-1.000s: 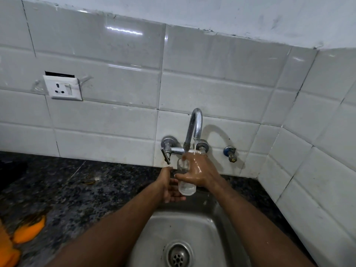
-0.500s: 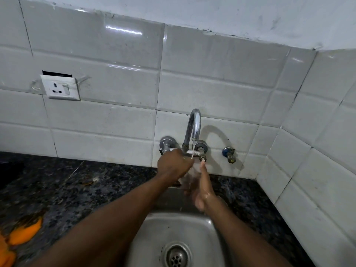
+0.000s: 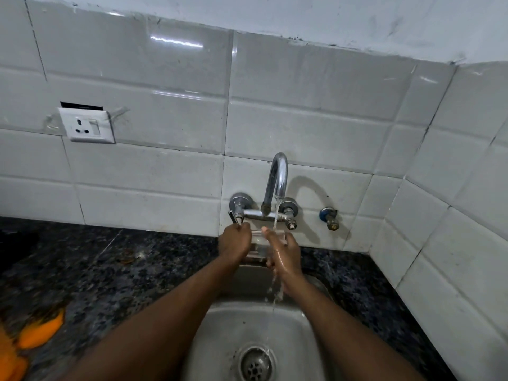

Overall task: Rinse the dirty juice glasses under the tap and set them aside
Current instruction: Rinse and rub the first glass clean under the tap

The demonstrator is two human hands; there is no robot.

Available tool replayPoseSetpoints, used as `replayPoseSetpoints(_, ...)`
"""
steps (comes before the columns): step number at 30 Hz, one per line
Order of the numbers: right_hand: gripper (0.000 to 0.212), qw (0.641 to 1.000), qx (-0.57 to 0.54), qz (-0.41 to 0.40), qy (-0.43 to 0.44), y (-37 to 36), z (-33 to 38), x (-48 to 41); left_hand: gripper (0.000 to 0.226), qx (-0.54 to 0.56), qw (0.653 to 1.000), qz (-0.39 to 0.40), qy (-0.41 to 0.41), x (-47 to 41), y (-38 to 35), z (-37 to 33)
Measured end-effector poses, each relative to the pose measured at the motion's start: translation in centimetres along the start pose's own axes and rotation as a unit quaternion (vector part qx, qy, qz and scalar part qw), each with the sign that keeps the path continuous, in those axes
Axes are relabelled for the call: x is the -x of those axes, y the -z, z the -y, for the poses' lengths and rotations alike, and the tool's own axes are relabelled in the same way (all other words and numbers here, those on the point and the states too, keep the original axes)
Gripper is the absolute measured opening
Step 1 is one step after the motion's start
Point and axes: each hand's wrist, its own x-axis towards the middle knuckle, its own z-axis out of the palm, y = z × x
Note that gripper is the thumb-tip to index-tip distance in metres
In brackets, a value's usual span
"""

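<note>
A clear juice glass (image 3: 259, 240) is held between my two hands just under the chrome tap (image 3: 279, 176), above the back edge of the steel sink (image 3: 220, 339). My left hand (image 3: 235, 243) curls round its left side, close below the tap's left handle (image 3: 235, 213). My right hand (image 3: 284, 253) is wet and grips the glass from the right, with one finger pointing up. A thin stream of water (image 3: 276, 215) falls from the spout onto my right hand and runs down into the sink. Much of the glass is hidden by my hands.
Dark speckled counter (image 3: 110, 270) flanks the sink, with orange peel pieces (image 3: 41, 329) at the lower left. A wall socket (image 3: 86, 129) sits on the tiled wall at left, and a blue valve (image 3: 328, 215) is right of the tap. The tiled side wall closes in at right.
My left hand rose from beside the glass toward the tap handle, then dropped onto the glass. My right hand shifted from gripping the upright glass to its right side. The stream has thinned.
</note>
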Motion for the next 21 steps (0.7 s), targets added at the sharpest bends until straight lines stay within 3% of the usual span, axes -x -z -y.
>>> replayPoseSetpoints(1, 0.049, 0.992, 0.110, 0.007, 0.066, 0.3, 0.6, -0.3, 0.043, 0.025, 0.999, 0.002, 0.041, -0.4, 0.3, 0.4)
replayPoseSetpoints(3, 0.053, 0.925, 0.325, 0.068, 0.184, 0.7, 1.9, -0.9, 0.043, 0.039, 0.996, -0.031, 0.074, -0.8, 1.2, 0.3)
replayPoseSetpoints(4, 0.059, 0.887, 0.401, 0.091, 0.213, 0.9, 2.4, -1.1, 0.039, 0.032, 0.995, -0.061, 0.069, -1.0, 1.7, -0.1)
replayPoseSetpoints(6, 0.067, 0.855, 0.463, 0.100, 0.212, 1.2, 3.3, -1.5, 0.033, 0.012, 0.993, -0.110, 0.051, -1.5, 2.9, -1.1)
replayPoseSetpoints(13, 0.063, 0.859, 0.456, 0.035, 0.229, 2.0, 4.2, -2.1, 0.023, -0.105, 0.990, -0.066, -0.064, -1.5, 3.1, -3.6)
replayPoseSetpoints(16, 0.055, 0.868, 0.438, 0.004, 0.235, 1.7, 4.6, -1.7, 0.003, -0.140, 0.981, -0.036, -0.130, -0.6, 2.5, -3.5)
replayPoseSetpoints(19, 0.046, 0.871, 0.422, -0.016, 0.250, 1.6, 5.4, -1.3, 0.013, -0.126, 0.983, -0.029, -0.129, -1.2, 2.8, -2.6)
replayPoseSetpoints(21, 0.046, 0.882, 0.394, -0.020, 0.259, 1.6, 5.5, -1.3, 0.023, -0.047, 0.995, -0.053, -0.076, -1.3, 2.5, -2.1)
